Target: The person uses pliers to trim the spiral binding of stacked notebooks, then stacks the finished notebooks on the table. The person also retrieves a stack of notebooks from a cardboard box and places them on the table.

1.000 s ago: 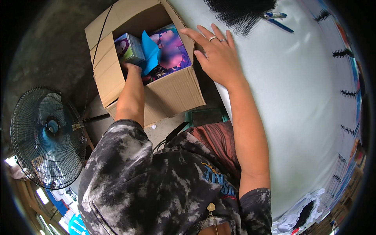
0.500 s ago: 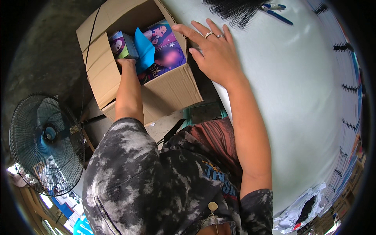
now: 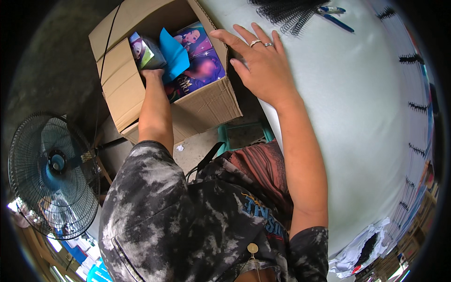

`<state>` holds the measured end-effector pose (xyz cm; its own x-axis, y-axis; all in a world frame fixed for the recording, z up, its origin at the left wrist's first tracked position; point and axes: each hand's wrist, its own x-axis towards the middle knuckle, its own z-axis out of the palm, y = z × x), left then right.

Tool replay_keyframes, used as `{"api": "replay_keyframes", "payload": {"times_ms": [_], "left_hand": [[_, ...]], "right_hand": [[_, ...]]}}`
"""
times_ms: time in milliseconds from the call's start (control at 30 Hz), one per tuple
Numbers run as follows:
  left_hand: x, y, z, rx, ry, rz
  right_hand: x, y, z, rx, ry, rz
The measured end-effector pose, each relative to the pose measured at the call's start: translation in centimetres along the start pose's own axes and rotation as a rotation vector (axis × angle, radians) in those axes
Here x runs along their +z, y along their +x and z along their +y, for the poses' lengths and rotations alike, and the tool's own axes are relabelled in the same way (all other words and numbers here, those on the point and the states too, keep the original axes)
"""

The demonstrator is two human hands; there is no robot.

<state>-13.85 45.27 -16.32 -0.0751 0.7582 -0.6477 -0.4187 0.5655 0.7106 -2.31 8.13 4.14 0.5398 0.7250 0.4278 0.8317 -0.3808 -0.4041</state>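
Left grip (image 3: 151, 75) clutching booklets (image 3: 149, 52) inside cardboard box (image 3: 123, 89).

A pale tabletop (image 3: 357, 141) carries black spiral binding coils (image 3: 286, 11) and blue pens (image 3: 334, 16) at its far edge, with single black coils (image 3: 412, 58) along its right edge.

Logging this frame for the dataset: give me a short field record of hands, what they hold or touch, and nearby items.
left hand: reaches into the cardboard box, grip on a small colourful booklet with a blue sheet against it
right hand: flat, fingers spread, on the white table beside the box; rings on two fingers
box contents: purple illustrated books
on table: black spiral binding coils, blue pens
floor: standing fan, green stool
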Motion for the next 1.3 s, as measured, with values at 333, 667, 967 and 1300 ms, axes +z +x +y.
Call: {"api": "replay_keyframes", "payload": {"times_ms": [333,667,967,1300], "left_hand": [[-0.4,-0.3,0.2,-0.001,-0.009,-0.025],[0.3,-0.3,0.3,-0.009,-0.020,-0.087],[-0.4,-0.5,0.8,-0.015,-0.033,-0.120],[-0.6,-0.5,1.3,0.014,-0.034,-0.130]], "right_hand": [[-0.2,-0.2,-0.3,-0.003,-0.011,-0.004],[0.1,-0.2,-0.3,0.001,0.020,0.024],[0.2,-0.1,-0.6,-0.003,0.028,0.035],[0.6,-0.1,-0.7,0.018,0.038,0.023]]}}
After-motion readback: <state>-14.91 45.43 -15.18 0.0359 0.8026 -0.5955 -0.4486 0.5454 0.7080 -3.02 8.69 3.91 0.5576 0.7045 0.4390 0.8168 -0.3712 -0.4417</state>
